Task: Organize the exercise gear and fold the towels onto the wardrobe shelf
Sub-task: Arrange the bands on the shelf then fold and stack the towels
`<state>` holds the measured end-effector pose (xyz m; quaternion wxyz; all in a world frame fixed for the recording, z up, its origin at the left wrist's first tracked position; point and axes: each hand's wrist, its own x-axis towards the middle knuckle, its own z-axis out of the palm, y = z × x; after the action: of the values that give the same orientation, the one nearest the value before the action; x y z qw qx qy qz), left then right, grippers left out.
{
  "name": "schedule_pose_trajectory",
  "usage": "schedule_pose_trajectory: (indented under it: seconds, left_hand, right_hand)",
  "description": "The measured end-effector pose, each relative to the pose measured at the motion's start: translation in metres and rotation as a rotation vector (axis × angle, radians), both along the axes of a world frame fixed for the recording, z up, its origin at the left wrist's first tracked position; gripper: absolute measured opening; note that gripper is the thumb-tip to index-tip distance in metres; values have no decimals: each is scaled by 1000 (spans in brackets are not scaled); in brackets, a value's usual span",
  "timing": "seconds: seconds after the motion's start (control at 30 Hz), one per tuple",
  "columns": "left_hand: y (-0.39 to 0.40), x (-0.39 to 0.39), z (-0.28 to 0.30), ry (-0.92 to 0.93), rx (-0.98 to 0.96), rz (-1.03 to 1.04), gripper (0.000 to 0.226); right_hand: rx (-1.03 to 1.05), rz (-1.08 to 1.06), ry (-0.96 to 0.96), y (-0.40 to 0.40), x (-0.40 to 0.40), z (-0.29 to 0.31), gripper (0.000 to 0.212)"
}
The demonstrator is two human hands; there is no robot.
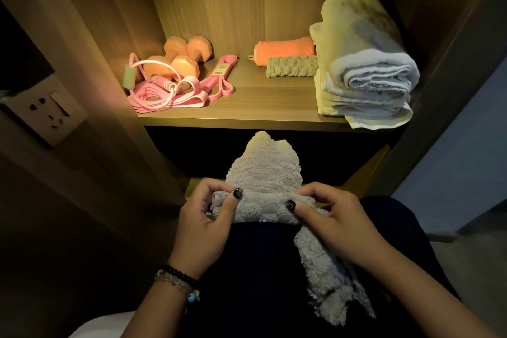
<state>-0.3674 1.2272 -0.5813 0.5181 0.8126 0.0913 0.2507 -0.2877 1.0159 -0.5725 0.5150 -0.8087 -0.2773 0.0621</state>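
A fluffy grey towel (264, 173) lies across my dark-clothed lap, below the wardrobe shelf (255, 103). My left hand (204, 223) and my right hand (333, 221) both pinch its near rolled edge, thumbs on top. One end of the towel trails down by my right forearm. On the shelf's left sit two orange dumbbells (178, 56), a pink jump rope (162, 82) and pink resistance bands (216, 82). At the right stand a rolled orange towel (285, 51), a rolled green towel (292, 66) and a stack of folded white towels (365, 74).
A wall socket (52, 111) is on the panel at the left. The wardrobe's wooden side walls close in the shelf on both sides. A dark compartment (208, 151) opens under the shelf. A pale floor shows at the right.
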Motion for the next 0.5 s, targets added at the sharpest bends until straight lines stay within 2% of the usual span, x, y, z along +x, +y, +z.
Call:
schedule_pose_trajectory:
  seconds: [0.1,0.3,0.4,0.5]
  left_hand:
    - [0,6,0,53,-35,33,11]
    - [-1,26,-1,202,-247,67,11]
    - [-1,33,-1,226,-270,101,12]
    - [-4,30,0,198,-217,196,25]
  right_hand:
    - [2,-61,49,5,4,-1,6]
    - [71,-178,206,12,6,-4,15]
    - [-13,-220,104,14,7,0,15]
    - [-108,-250,-60,12,7,4,13]
